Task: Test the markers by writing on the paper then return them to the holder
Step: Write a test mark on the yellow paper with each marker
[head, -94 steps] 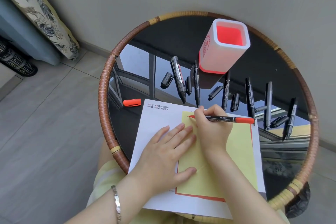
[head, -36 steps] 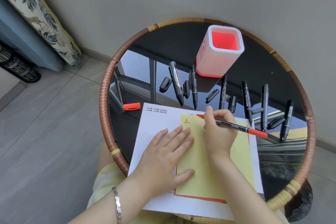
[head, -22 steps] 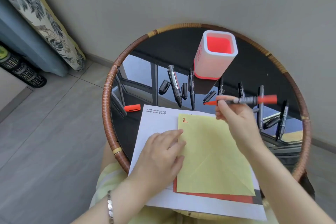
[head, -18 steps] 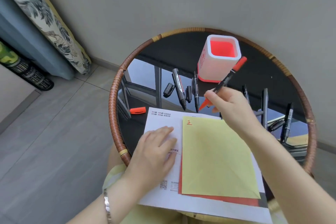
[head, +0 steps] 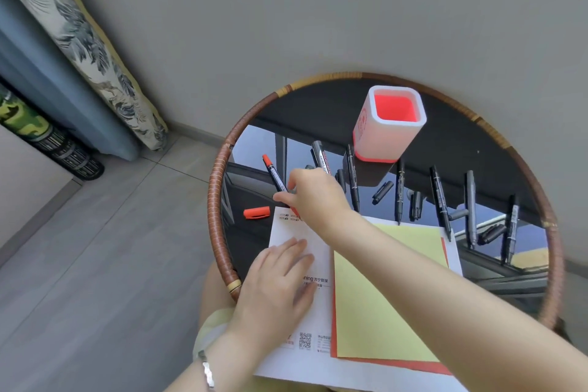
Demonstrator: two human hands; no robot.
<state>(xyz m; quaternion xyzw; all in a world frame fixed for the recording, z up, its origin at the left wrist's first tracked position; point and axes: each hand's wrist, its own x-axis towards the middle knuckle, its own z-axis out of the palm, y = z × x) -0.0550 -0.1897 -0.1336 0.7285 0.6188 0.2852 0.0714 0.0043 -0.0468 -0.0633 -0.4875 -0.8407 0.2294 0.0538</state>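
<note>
My right hand [head: 313, 196] reaches across to the left over the table and grips a red marker [head: 274, 176], its red end pointing up and left. A loose red cap [head: 257, 212] lies on the glass just left of that hand. My left hand [head: 278, 280] rests flat on the white printed sheet [head: 299, 232]. A yellow paper [head: 388, 293] lies over a red sheet to the right. The white holder with a red inside [head: 389, 127] stands empty at the back. Several black markers [head: 440, 197] and caps lie uncapped in a row in front of it.
The round glass table has a woven rattan rim [head: 216, 188] and stands against a grey wall. A patterned curtain [head: 82, 41] hangs at the left above the tiled floor. My right forearm crosses over the yellow paper.
My right hand lifted the red marker off the yellow paper, turned it and carried it left toward the red cap. My left hand slid from the yellow paper onto the white sheet.
</note>
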